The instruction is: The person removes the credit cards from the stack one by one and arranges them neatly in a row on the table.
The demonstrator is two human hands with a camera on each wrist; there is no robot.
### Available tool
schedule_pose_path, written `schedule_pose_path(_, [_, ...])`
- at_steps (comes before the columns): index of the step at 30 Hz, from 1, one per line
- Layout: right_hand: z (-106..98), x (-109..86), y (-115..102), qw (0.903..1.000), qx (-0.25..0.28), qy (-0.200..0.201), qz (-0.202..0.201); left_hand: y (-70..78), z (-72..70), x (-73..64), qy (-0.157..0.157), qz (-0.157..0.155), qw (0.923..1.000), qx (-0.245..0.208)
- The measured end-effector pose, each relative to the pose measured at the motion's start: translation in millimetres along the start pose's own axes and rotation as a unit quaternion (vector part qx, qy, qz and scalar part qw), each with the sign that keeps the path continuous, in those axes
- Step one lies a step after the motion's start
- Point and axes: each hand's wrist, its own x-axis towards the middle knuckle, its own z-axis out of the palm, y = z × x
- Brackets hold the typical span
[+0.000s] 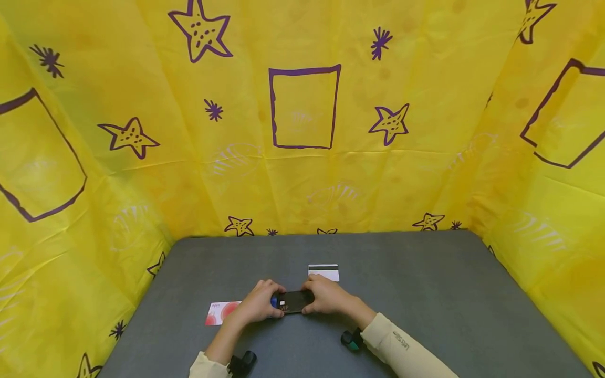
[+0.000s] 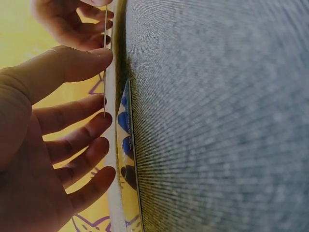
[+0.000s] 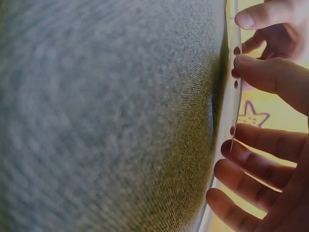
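Between both hands a black card (image 1: 296, 302) with "VIP" lettering and a blue patch at its left end is held over the grey table. My left hand (image 1: 259, 303) pinches its left end, thumb at the near edge and fingertips at the far edge. The right hand (image 1: 327, 295) grips the opposite end in the same way. Seen edge-on in the left wrist view, the card (image 2: 105, 34) is a thin line between thumb and fingers. In the right wrist view the card (image 3: 240, 104) shows a slight bend.
Beside the left hand lies a white card with red circles (image 1: 216, 313), partly covered by that hand. A white card with a dark stripe (image 1: 324, 268) lies just beyond the right hand. Yellow patterned cloth (image 1: 302, 189) surrounds the grey table (image 1: 425, 294) on three sides.
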Motion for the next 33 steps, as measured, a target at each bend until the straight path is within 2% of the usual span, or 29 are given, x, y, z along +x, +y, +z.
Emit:
schedule_pose_path(19, [4.0,1.7,-4.4,0.9989,-0.046,-0.005,-0.008,4.1,0.9,-2.0,-0.005,-0.013,0.9999,0.007])
schedule_pose_path(27, [5.9,0.5,-6.5,0.9985,-0.053,-0.004,-0.013,3.8,3.2,-3.6,-0.001,-0.007,0.9997,0.024])
schedule_pose_path(33, [6.2,2.6,-6.8,0.9985,-0.054,-0.006,0.001,8.5,1.9,-3.1,-0.002,0.007,0.9982,0.059])
